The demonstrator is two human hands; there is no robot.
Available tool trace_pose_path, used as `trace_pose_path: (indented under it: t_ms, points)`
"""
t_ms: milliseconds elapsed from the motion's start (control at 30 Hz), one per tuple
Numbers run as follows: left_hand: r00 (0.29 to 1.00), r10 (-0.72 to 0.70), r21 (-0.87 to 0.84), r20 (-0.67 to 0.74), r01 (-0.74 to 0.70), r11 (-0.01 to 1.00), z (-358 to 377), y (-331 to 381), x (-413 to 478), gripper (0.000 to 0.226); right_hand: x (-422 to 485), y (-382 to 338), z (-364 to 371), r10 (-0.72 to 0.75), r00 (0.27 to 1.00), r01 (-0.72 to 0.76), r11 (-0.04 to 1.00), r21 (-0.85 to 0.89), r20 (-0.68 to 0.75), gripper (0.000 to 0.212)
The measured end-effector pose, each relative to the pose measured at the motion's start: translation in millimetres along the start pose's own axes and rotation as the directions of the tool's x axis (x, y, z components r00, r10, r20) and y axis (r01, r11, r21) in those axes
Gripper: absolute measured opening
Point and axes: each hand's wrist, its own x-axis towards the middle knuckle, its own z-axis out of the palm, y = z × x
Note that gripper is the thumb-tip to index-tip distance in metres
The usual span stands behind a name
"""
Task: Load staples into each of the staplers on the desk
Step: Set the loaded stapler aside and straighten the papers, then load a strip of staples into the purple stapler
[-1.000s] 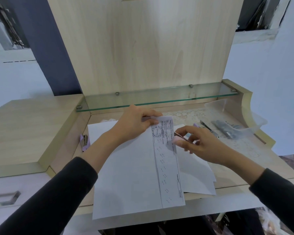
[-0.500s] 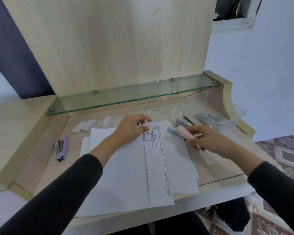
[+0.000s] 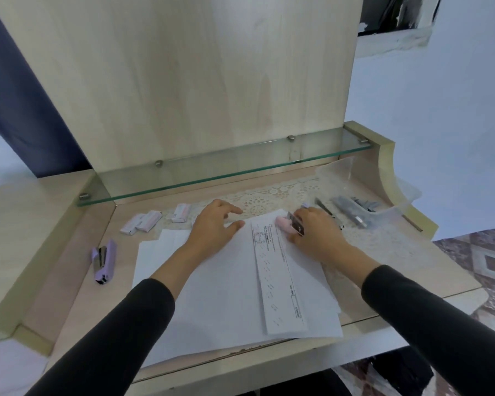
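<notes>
On the desk (image 3: pixel 69 287), near its middle, two arms in black sleeves (image 3: pixel 120 332) reach forward from the bottom corners and come close together.

The left hand (image 3: pixel 215 228) lies palm down on a pile of white papers (image 3: pixel 212 295). Its fingers are loose and a little spread, and the thumb points off to the right. It holds nothing and just rests on the top sheet.

The right hand (image 3: pixel 316 234) is just beside it, at the top of a long printed slip (image 3: pixel 275 275) that lies on the pile. Its fingers are curled tight round a pink stapler (image 3: pixel 283 224). The pink tip sticks out to the left of the fingers, and a shiny metal part shows on top. The wrist is low, close to the paper.

A purple stapler (image 3: pixel 105 261) lies on its side far off to the left, on bare wood, well apart from both hands. Three small staple boxes (image 3: pixel 143 222) sit behind the papers, near the left hand.

Behind the right hand is a lace mat (image 3: pixel 269 195) and a clear tub (image 3: pixel 355 178) with gray metal things (image 3: pixel 352 208) in it. They are too blurry to name. A glass shelf (image 3: pixel 226 170) runs along the back.
</notes>
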Motion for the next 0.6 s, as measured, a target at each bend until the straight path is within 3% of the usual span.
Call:
trace_pose_path:
  t_ms: [33,133,267,433,500,600]
  points:
    - [1.000,-0.011,-0.022,-0.023,0.011,1.000,-7.0,-2.7,-5.8,0.022,2.5,3.4,0.9,0.018,1.000,-0.018,1.000,-0.008,-0.007,0.014]
    - [0.995,-0.071,-0.072,-0.077,0.065,0.995,-29.8,-17.4,-27.1,0.018,5.7,10.0,-0.9,0.054,0.998,-0.053,0.998,0.022,-0.027,0.039]
    - [0.971,-0.181,-0.097,-0.153,0.168,0.981,-65.8,-49.2,-57.1,0.013,8.1,10.0,-5.3,0.104,0.995,-0.104,0.994,-0.010,-0.004,0.042]
    - [0.840,-0.447,-0.212,-0.308,0.397,0.893,-109.2,-95.6,-91.4,0.016,3.3,-6.3,-12.7,0.080,0.995,-0.084,0.995,-0.051,-0.063,0.048]
    - [0.810,-0.434,-0.133,-0.394,0.416,0.899,-117.7,-102.3,-103.8,0.016,-1.1,-16.4,-10.5,-0.001,0.998,0.002,1.000,0.002,-0.070,0.045]
    - [0.855,-0.332,0.015,-0.397,0.368,0.930,-112.6,-99.1,-115.2,0.030,-12.1,-29.1,0.1,-0.141,0.990,0.141,0.989,0.051,-0.010,0.044]
